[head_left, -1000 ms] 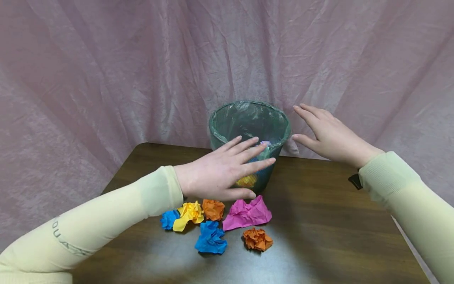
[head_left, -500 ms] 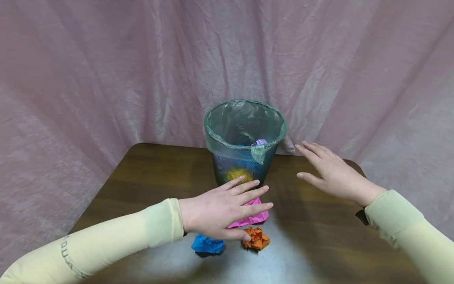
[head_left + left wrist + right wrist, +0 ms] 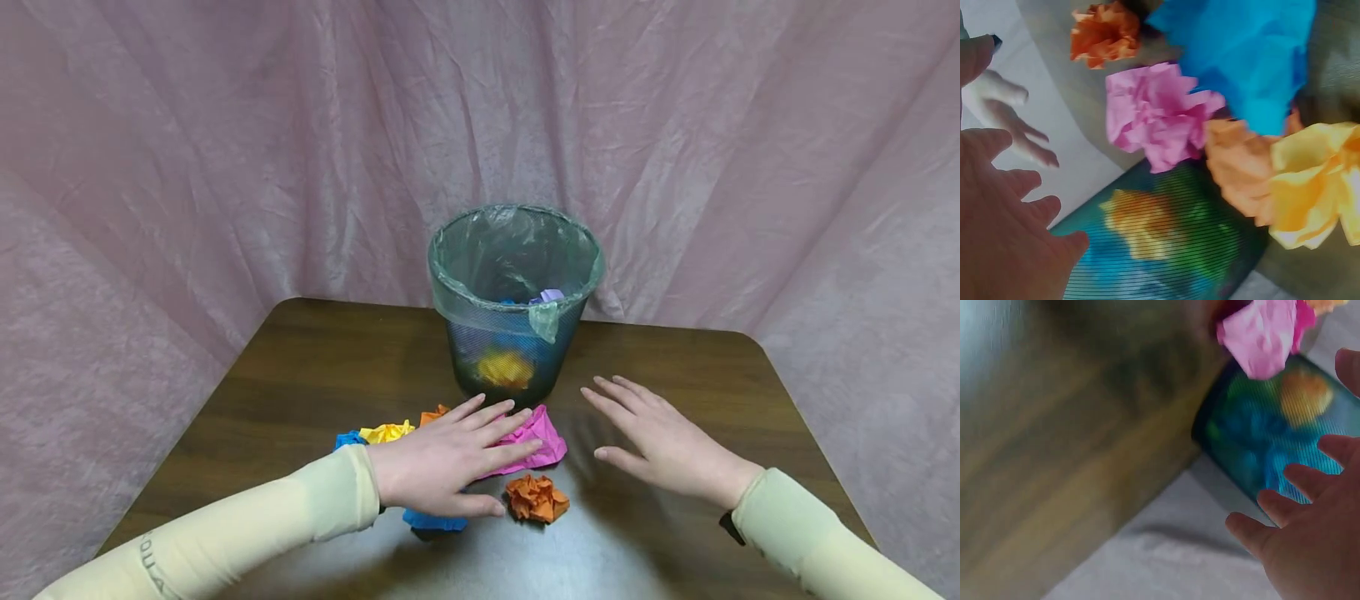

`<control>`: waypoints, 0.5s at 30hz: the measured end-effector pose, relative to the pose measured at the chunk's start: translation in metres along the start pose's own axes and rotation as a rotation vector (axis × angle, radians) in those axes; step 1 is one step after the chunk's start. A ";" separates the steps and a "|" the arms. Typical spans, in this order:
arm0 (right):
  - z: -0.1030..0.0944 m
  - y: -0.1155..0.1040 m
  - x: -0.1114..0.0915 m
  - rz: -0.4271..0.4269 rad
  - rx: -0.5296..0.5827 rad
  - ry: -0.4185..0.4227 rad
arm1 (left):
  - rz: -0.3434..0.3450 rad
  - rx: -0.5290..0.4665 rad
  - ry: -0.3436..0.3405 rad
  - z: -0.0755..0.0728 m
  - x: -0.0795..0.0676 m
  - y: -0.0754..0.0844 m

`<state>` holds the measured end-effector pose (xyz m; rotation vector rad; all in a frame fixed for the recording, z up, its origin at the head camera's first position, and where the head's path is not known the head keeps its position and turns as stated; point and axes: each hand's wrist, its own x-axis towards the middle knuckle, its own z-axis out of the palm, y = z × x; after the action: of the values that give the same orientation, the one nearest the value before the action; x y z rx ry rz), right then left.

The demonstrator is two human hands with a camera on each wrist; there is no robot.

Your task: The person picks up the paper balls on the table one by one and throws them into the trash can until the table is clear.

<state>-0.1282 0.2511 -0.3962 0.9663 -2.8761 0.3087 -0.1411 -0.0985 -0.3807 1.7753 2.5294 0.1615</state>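
Observation:
My left hand (image 3: 450, 458), fingers straight and spread, hovers palm down over several crumpled papers. Under it or beside it lie a pink paper (image 3: 545, 440), a blue paper (image 3: 435, 522), a yellow paper (image 3: 386, 432), another orange one (image 3: 432, 414) and a smaller blue one (image 3: 348, 439), all partly covered in the head view. An orange paper ball (image 3: 537, 498) sits just right of the left thumb. My right hand (image 3: 667, 442) is held above the table to the right of the papers, fingers extended, holding nothing.
Behind the papers stands a dark mesh wastebasket (image 3: 441, 279) with a translucent green liner. Yellow, blue and lilac crumpled papers are inside it. The brown wooden table (image 3: 300, 367) has rounded far corners, and a pink curtain (image 3: 375, 150) hangs behind.
Both hands have come down from beside the wastebasket toward the table, the left one over the papers. The papers and the wastebasket have stayed in place.

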 end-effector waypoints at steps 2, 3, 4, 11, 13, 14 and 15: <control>0.009 -0.006 -0.002 -0.026 0.007 -0.007 | -0.023 -0.008 -0.011 0.006 -0.003 -0.003; 0.013 -0.009 -0.003 -0.037 0.013 -0.015 | -0.033 -0.014 -0.013 0.008 -0.005 -0.004; 0.017 -0.013 -0.003 -0.049 0.022 -0.023 | -0.043 -0.017 -0.013 0.011 -0.007 -0.006; 0.037 -0.039 -0.004 -0.144 0.057 -0.090 | -0.140 -0.079 -0.015 0.025 -0.022 -0.019; 0.042 -0.046 -0.003 -0.172 0.060 -0.121 | -0.171 -0.073 -0.014 0.026 -0.026 -0.023; 0.045 -0.049 -0.003 -0.188 0.062 -0.136 | -0.186 -0.071 -0.015 0.027 -0.029 -0.026; 0.047 -0.052 -0.002 -0.204 0.060 -0.151 | -0.202 -0.074 -0.016 0.027 -0.031 -0.028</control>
<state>-0.0965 0.2017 -0.4340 1.3359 -2.8801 0.3188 -0.1539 -0.1359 -0.4113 1.4783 2.6337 0.2274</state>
